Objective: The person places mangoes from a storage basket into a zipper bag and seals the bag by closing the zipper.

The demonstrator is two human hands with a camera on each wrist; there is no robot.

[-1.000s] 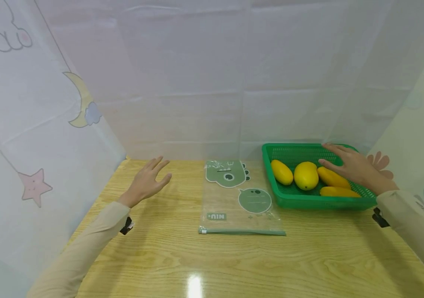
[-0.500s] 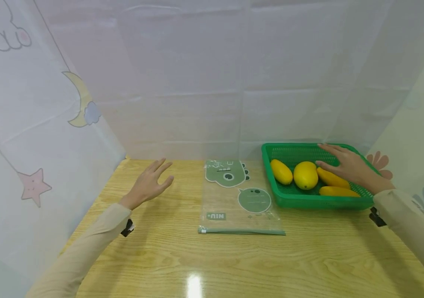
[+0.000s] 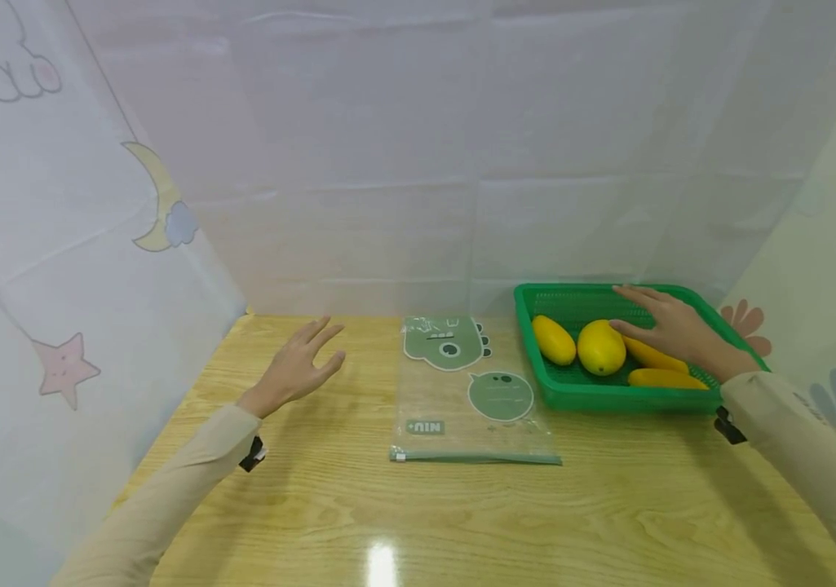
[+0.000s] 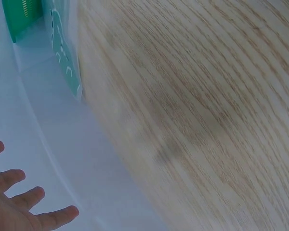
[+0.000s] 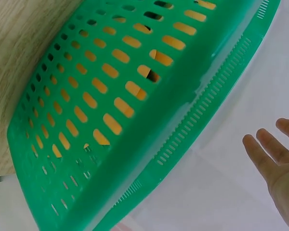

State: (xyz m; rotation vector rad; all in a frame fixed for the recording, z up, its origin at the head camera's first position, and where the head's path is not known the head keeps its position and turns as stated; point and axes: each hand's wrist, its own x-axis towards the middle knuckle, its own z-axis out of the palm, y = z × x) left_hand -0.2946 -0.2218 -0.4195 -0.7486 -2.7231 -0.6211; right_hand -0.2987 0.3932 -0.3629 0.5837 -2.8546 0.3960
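Observation:
My left hand (image 3: 294,368) hovers above the left part of the table, fingers spread and holding nothing. Over the right side of a green plastic basket (image 3: 630,398) is my right hand (image 3: 674,326), fingers extended and also holding nothing. Inside the basket lie several yellow fruits that look like mangoes: one at the left (image 3: 554,341), a rounder one (image 3: 602,348) in the middle, and long ones at the right, partly behind the hand. Between the hands a clear slider zip bag (image 3: 425,399) with green cartoon prints lies flat, its zip edge towards me.
The wood-grain table (image 3: 359,522) reaches back to a white cloth wall (image 3: 359,163). Another cloth with a moon and star print (image 3: 68,371) hangs at the left, and a flower-printed one at the right. The basket stands close to the back cloth.
My right hand has drifted slightly left over the basket. My left hand has moved a little right and nearer to me. Bag, basket and fruits stay in place.

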